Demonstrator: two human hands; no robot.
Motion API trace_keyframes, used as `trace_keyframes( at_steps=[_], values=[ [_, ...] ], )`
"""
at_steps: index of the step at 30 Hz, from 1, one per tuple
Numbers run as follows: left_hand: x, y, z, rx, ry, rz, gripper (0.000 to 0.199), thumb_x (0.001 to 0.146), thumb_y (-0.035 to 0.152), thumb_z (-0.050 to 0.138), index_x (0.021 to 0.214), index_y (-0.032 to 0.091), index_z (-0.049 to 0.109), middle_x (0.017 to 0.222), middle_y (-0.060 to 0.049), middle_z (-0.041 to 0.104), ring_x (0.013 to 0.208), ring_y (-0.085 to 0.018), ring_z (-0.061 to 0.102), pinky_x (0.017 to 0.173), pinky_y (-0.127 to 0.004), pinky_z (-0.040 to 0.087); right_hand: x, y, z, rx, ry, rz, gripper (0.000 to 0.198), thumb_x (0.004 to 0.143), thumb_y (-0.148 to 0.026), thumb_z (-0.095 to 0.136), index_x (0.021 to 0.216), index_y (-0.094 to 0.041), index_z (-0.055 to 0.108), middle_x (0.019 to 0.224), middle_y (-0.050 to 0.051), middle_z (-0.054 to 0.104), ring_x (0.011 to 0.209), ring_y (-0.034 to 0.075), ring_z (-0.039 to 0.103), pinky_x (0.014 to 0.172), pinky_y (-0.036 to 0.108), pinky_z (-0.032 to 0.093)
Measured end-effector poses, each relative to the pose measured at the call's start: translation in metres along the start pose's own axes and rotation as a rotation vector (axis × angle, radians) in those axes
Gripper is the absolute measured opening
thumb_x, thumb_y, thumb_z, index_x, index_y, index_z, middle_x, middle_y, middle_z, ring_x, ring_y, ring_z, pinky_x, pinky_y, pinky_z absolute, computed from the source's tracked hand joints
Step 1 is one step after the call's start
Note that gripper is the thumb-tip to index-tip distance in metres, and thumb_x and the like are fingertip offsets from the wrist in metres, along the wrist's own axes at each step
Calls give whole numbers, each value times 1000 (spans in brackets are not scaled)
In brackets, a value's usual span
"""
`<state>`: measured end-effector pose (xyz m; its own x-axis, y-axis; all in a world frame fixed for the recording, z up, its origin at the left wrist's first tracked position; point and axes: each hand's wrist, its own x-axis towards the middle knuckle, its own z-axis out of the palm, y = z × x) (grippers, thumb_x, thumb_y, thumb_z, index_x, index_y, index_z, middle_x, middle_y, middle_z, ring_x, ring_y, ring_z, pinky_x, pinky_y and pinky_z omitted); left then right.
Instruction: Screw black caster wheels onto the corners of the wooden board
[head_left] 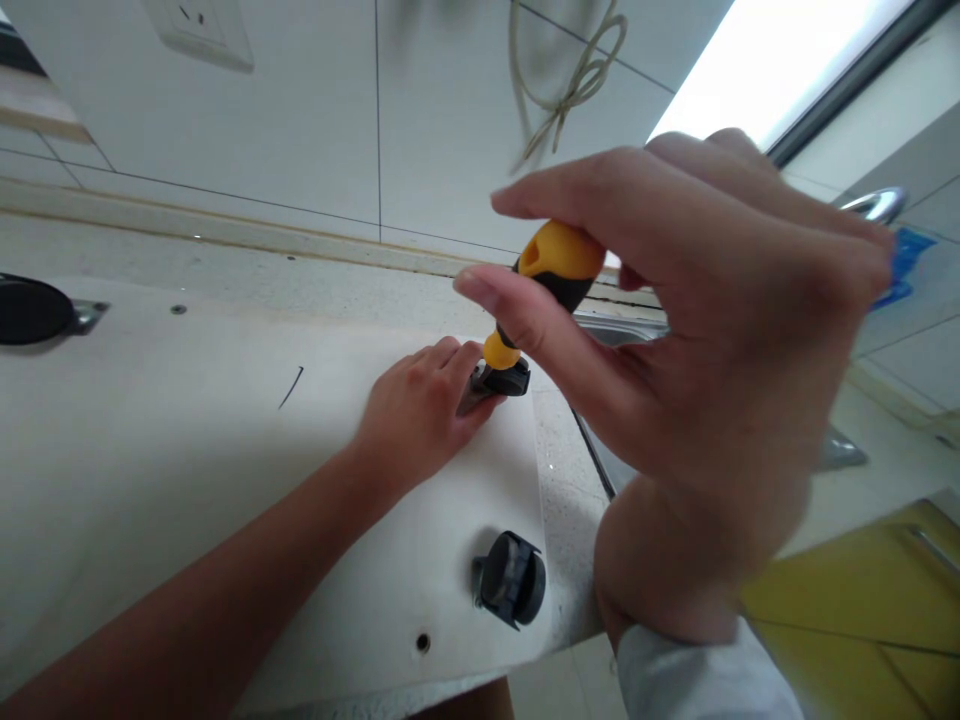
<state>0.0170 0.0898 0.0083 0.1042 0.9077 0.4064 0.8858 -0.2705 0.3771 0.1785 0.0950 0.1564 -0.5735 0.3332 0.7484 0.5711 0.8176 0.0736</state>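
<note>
My right hand (705, 310), large in the foreground, has its thumb and fingers around the yellow and black handle of a screwdriver (559, 265). The handle tilts down to the left, its lower end over a black caster (512, 378); the tip is hidden. My left hand (416, 410) lies on the white board (225, 490) and grips the caster from its left side, near the board's far right corner. Between the left fingers and the wheel a bit of metal shows. A second black caster (511, 580) is at the near right corner of the board.
Another black caster (36, 310) is at the board's left. A dark hole (423, 643) and a short pen mark (291, 387) show on the board. Beyond stands a tiled wall with a socket (202, 28) and a tied cord (576, 90). A metal sink (619, 465) lies to the right.
</note>
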Motion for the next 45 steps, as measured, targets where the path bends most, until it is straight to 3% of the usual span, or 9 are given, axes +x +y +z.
trace_keyframes(
  at_steps=[4, 9, 18, 23, 27, 31, 36, 41, 45],
  values=[
    [0, -1, 1, 4, 3, 2, 29, 106, 35, 62, 130, 20, 70, 117, -13, 79, 106, -34, 76, 84, -42, 55, 1, 2, -4, 245, -221, -46, 40, 109, -20, 58, 139, -44, 70, 120, -4, 78, 112, 22, 75, 101, 43, 63],
    [0, -1, 2, 8, 14, 10, 31, 105, 37, 66, 131, 20, 70, 114, -12, 79, 106, -32, 76, 84, -40, 55, 1, 5, 1, 36, 31, -66, 21, 107, -36, 69, 123, -25, 78, 105, 6, 76, 105, 28, 71, 96, 50, 59],
    [-1, -3, 4, 24, 49, 37, 27, 105, 36, 66, 128, 22, 68, 114, -10, 78, 101, -30, 76, 80, -39, 53, -1, 4, -6, 70, 76, 1, 15, 106, -45, 72, 110, -34, 80, 98, 2, 74, 99, 26, 72, 89, 49, 62],
    [-1, -3, 5, 0, 51, 41, 28, 105, 34, 65, 131, 24, 68, 115, -9, 79, 102, -31, 76, 80, -40, 53, -3, 5, -11, 247, -181, 18, 34, 108, -22, 63, 136, -39, 74, 121, -6, 79, 108, 22, 76, 91, 44, 65],
    [-1, -3, 6, 17, 67, 47, 27, 105, 34, 65, 129, 22, 69, 114, -10, 79, 100, -32, 76, 79, -41, 54, -4, 5, -9, 106, 28, 26, 22, 108, -43, 68, 118, -32, 84, 98, 4, 72, 98, 25, 72, 89, 48, 63],
    [-1, -3, 5, -7, 53, 41, 28, 105, 34, 66, 131, 23, 70, 117, -10, 79, 102, -32, 77, 81, -41, 55, -2, 8, -12, 361, -264, -45, 51, 105, -15, 63, 149, -39, 70, 120, -1, 76, 114, 21, 74, 101, 41, 64],
    [0, -2, 4, 3, 34, 25, 30, 104, 34, 67, 132, 23, 69, 115, -11, 79, 107, -32, 77, 87, -40, 56, -2, 6, -7, 65, -23, -5, 35, 108, -48, 67, 127, -24, 83, 95, 6, 72, 89, 25, 70, 81, 46, 60],
    [0, -2, 3, 6, 5, 7, 29, 105, 35, 65, 131, 24, 70, 112, -11, 79, 105, -32, 77, 83, -40, 56, -7, 3, -10, 290, -308, 4, 56, 110, -24, 59, 166, -31, 56, 132, 0, 74, 118, 22, 73, 103, 40, 64],
    [0, -1, 2, -4, 19, 17, 30, 104, 37, 68, 131, 24, 71, 112, -11, 78, 106, -32, 76, 85, -39, 56, -5, -2, -1, -49, -34, 63, 31, 110, -49, 63, 119, -28, 84, 88, 3, 74, 81, 24, 68, 77, 45, 57]
  ],
)
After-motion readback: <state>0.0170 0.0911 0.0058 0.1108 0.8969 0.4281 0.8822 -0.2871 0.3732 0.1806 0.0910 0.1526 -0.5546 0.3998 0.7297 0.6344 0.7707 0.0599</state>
